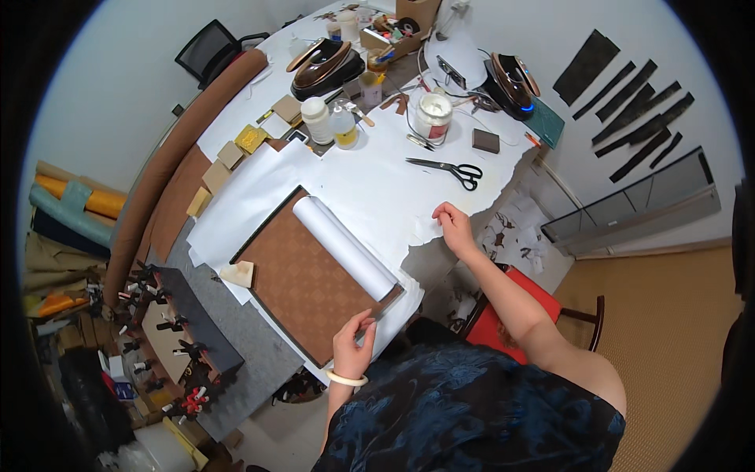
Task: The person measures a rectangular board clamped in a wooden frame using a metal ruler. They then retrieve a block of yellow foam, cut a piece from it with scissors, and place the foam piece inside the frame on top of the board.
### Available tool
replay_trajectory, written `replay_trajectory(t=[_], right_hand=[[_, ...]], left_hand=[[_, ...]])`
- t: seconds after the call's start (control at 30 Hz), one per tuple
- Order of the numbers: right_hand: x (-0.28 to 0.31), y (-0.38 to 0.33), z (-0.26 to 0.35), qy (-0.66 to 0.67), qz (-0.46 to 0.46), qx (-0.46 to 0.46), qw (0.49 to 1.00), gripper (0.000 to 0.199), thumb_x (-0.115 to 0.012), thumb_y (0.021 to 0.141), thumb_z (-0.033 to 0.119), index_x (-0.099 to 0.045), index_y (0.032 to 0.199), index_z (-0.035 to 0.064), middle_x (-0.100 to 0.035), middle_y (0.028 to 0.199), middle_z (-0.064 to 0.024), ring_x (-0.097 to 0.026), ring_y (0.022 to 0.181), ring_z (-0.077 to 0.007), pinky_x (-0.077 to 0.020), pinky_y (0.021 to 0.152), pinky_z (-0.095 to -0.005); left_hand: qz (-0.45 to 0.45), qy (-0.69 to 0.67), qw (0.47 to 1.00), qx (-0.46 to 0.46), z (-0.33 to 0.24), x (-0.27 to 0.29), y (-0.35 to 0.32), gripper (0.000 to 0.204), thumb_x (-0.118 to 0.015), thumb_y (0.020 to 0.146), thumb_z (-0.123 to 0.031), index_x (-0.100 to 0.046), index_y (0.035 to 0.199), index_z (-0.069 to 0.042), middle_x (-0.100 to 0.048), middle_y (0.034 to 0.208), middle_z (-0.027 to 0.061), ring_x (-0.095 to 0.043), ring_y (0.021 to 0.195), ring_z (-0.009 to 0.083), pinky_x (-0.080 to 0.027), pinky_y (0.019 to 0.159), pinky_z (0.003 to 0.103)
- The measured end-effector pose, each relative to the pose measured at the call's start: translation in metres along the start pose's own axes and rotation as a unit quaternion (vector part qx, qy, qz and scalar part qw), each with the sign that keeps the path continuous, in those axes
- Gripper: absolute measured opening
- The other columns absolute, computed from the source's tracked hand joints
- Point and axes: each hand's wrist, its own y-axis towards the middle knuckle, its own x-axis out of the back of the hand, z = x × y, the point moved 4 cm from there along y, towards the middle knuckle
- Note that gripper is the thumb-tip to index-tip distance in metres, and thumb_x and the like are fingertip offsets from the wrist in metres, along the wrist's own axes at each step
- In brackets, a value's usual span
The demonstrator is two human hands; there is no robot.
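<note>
White roll slants across the brown panel, its lower end nearest the left hand.

The white roll lies on the checked brown panel on the table, its long axis running from upper left to lower right. The left hand, thumb and fingers slightly apart, is over the panel's near edge, below the roll. The right hand is farther off, to the roll's right, fingers curled; whether they pinch anything, I cannot tell.
</note>
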Motion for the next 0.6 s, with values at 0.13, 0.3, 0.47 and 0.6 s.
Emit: replay_trajectory(t=[0.13, 0.3, 0.47, 0.6], right_hand=[[-0.009, -0.009, -0.014, 0.008, 0.019, -0.042, 0.999, 0.024, -0.067, 0.1, 0.027, -0.067, 0.098, 0.0028, -0.068, 0.077, -0.0042, -0.062, 0.07, -0.0115, -0.0512, 0.067, -0.0302], [0.047, 0.049, 0.01, -0.004, 0.015, 0.005, 1.0, 0.018, -0.069, 0.097, 0.017, -0.066, 0.108, 0.0038, -0.068, 0.085, -0.0024, -0.063, 0.077, -0.0098, -0.0519, 0.073, -0.0269], [0.115, 0.196, 0.015, -0.044, -0.05, 0.072, 0.995, 0.021, -0.072, 0.095, 0.021, -0.069, 0.106, 0.0038, -0.072, 0.087, -0.0064, -0.068, 0.079, -0.014, -0.0552, 0.075, -0.0314], [0.133, 0.394, 0.043, -0.04, -0.008, 0.133, 0.99, 0.025, -0.072, 0.095, 0.026, -0.071, 0.103, 0.0021, -0.076, 0.089, -0.0079, -0.07, 0.079, -0.0156, -0.0549, 0.074, -0.0319]], left_hand=[[-0.032, 0.024, 0.999, -0.01, -0.002, -0.002, 0.022, 0.028, -0.07, 0.095, -0.006, -0.07, 0.122, 0.001, -0.076, 0.1, 0.0153, -0.075, 0.093, 0.0214, -0.058, 0.086, 0.032], [-0.053, 0.045, 0.997, -0.025, -0.006, -0.006, 0.062, 0.026, -0.07, 0.095, -0.009, -0.07, 0.119, 0.001, -0.076, 0.095, 0.0141, -0.074, 0.09, 0.0206, -0.058, 0.084, 0.033], [-0.101, 0.04, 0.994, -0.005, -0.013, -0.027, 0.099, 0.023, -0.07, 0.095, -0.009, -0.071, 0.115, 0.001, -0.075, 0.09, 0.0129, -0.072, 0.085, 0.019, -0.057, 0.082, 0.033], [-0.136, 0.044, 0.987, 0.079, 0.005, -0.064, 0.129, 0.022, -0.069, 0.096, -0.009, -0.072, 0.115, 0.002, -0.074, 0.087, 0.0108, -0.071, 0.082, 0.0156, -0.058, 0.079, 0.031]])
